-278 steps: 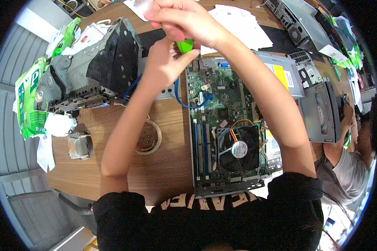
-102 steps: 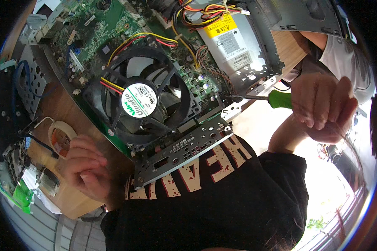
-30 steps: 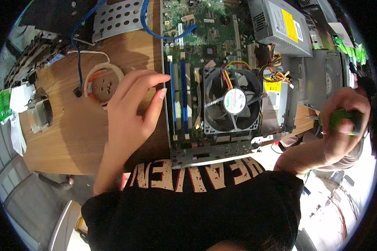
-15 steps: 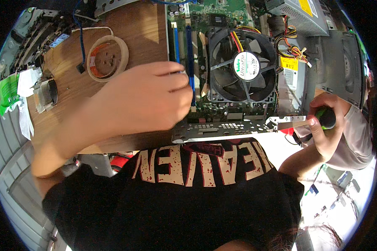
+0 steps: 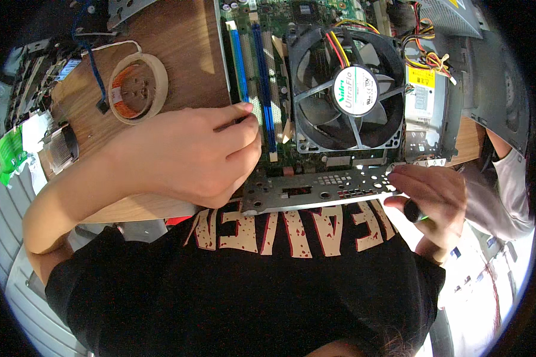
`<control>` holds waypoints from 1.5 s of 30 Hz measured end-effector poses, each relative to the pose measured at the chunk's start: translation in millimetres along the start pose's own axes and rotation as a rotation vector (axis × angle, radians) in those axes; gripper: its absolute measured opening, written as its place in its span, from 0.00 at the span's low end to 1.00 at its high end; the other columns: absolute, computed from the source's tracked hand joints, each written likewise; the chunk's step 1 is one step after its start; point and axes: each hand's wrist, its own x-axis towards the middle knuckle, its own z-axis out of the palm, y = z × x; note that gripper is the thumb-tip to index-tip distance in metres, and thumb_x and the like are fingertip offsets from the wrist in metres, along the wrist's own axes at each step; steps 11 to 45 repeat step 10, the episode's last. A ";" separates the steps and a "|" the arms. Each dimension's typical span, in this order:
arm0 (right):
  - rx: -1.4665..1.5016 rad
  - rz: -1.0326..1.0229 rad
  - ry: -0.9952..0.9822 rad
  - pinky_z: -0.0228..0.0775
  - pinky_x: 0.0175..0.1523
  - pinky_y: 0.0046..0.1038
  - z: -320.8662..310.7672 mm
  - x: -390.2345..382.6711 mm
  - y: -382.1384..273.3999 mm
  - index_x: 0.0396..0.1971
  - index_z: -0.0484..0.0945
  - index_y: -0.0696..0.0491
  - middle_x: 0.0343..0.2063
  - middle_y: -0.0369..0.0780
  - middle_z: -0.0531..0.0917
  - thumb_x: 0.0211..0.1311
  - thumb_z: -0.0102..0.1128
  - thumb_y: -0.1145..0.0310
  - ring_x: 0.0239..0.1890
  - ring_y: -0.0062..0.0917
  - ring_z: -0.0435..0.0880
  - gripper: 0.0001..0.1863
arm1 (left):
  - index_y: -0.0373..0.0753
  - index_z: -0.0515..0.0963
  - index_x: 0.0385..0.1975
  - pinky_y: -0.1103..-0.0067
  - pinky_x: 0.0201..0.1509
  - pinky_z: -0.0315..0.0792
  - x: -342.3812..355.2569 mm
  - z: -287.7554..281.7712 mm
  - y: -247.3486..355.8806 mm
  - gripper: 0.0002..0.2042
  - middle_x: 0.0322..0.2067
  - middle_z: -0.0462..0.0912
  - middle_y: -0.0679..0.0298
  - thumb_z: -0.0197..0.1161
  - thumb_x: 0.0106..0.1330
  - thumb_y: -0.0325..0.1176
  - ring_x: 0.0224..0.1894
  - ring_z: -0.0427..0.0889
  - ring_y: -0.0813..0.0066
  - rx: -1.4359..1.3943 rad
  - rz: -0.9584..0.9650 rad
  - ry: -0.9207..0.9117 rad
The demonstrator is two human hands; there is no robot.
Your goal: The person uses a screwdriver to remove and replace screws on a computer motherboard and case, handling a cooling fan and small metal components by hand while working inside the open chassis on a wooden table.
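Note:
A green motherboard [image 5: 283,95] with blue memory slots [image 5: 262,83] lies in front of me, and a large black fan [image 5: 317,122] is on it. At the board's left edge my left hand [image 5: 190,152] is closed, thumb and fingers pinched beside the slots. What they hold, if anything, is hidden. A perforated metal plate [image 5: 307,189] runs along the board's near side. My right hand [image 5: 435,193] is at the plate's right end, fingertips touching it. Wrapped in that hand is a screwdriver [image 5: 411,210] with a black and green handle; its tip cannot be seen.
A tape roll [image 5: 161,89] with small screws inside its ring lies on the wooden table [image 5: 184,53]. A finned heatsink [image 5: 59,149] and a green packet [image 5: 9,154] are at far left. Colourful cables [image 5: 432,59] and a grey metal box [image 5: 452,18] stand right. Another person's sleeve [image 5: 500,190] shows there.
My right hand has moved left and in to the plate's end, turning the screwdriver with it. My left hand has shifted slightly left and down in the picture, still closed. The view has shifted a little.

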 end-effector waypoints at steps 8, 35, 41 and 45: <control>-0.332 -0.078 0.046 0.72 0.26 0.26 15.3 -4.5 -8.6 0.40 0.84 0.51 0.40 0.38 0.83 0.40 0.69 0.70 0.26 0.22 0.79 0.20 | 0.23 0.82 0.37 0.69 0.61 0.80 4.6 -4.3 1.7 0.20 0.39 0.84 0.52 0.63 0.49 0.34 0.52 0.81 0.58 -0.137 -0.088 -0.073; -0.281 -0.004 -0.004 0.71 0.27 0.32 15.1 -4.7 -15.4 0.41 0.79 0.52 0.44 0.42 0.83 0.43 0.71 0.76 0.26 0.29 0.79 0.21 | 0.23 0.82 0.38 0.70 0.61 0.80 3.6 -9.3 -3.4 0.20 0.40 0.84 0.52 0.63 0.49 0.34 0.54 0.81 0.57 -0.073 -0.015 -0.111; -0.281 -0.004 -0.004 0.71 0.27 0.32 15.1 -4.7 -15.4 0.41 0.79 0.52 0.44 0.42 0.83 0.43 0.71 0.76 0.26 0.29 0.79 0.21 | 0.23 0.82 0.38 0.70 0.61 0.80 3.6 -9.3 -3.4 0.20 0.40 0.84 0.52 0.63 0.49 0.34 0.54 0.81 0.57 -0.073 -0.015 -0.111; -0.281 -0.004 -0.004 0.71 0.27 0.32 15.1 -4.7 -15.4 0.41 0.79 0.52 0.44 0.42 0.83 0.43 0.71 0.76 0.26 0.29 0.79 0.21 | 0.23 0.82 0.38 0.70 0.61 0.80 3.6 -9.3 -3.4 0.20 0.40 0.84 0.52 0.63 0.49 0.34 0.54 0.81 0.57 -0.073 -0.015 -0.111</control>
